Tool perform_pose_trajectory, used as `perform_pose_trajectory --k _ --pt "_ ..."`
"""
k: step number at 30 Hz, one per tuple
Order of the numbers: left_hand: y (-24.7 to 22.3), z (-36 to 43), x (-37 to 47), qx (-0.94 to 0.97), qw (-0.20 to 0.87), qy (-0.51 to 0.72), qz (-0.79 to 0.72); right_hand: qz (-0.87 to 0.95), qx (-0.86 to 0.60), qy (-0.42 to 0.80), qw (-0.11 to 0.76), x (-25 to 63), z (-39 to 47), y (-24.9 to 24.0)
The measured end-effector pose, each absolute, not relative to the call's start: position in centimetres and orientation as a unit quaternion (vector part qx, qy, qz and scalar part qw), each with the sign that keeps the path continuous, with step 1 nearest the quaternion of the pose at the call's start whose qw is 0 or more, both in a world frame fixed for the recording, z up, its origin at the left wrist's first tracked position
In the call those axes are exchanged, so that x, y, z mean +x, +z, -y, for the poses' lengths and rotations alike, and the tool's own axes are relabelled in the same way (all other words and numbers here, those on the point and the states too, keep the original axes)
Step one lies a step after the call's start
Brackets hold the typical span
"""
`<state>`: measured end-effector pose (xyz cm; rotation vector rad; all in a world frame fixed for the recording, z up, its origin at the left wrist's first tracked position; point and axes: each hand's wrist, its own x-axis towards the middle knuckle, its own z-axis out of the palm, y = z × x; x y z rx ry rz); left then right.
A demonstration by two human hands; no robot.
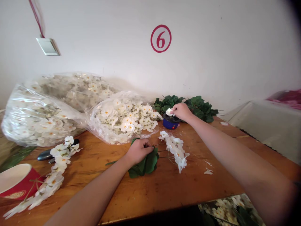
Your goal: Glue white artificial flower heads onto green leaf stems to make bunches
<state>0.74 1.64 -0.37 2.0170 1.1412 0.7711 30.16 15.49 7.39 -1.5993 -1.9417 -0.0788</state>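
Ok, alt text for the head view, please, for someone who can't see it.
A person's right hand holds a white flower at a small blue pot; the left hand holds green leaves over a wooden table, with bagged white flowers behind.

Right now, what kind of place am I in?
Probably a small artificial-flower workshop: bagged white blossoms, piled green leaves and a blue pot with a red light share a wooden worktable.
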Motion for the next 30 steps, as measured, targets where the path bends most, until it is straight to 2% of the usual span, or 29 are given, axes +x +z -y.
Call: perform_pose_trajectory --k 10,19,25,30 --pt "0.1 -1.4 0.7 0.789 0.309 0.294 -0.442 0.742 -0.598 -0.030 0.301 30.0 -14.9 7.4" --pt "-0.1 -1.5 0.7 0.790 0.311 0.302 -0.433 0.656 -0.619 -0.015 0.432 31.0 -13.5 10.3" --pt "0.5 -1.7 0.0 0.800 0.366 0.271 -0.390 0.611 -0.595 -0.029 0.522 31.3 -12.8 11.1" --pt "0.3 -1.9 -0.2 0.797 0.385 0.276 -0.375 0.660 -0.577 -0.067 0.478 31.5 -12.6 8.9"
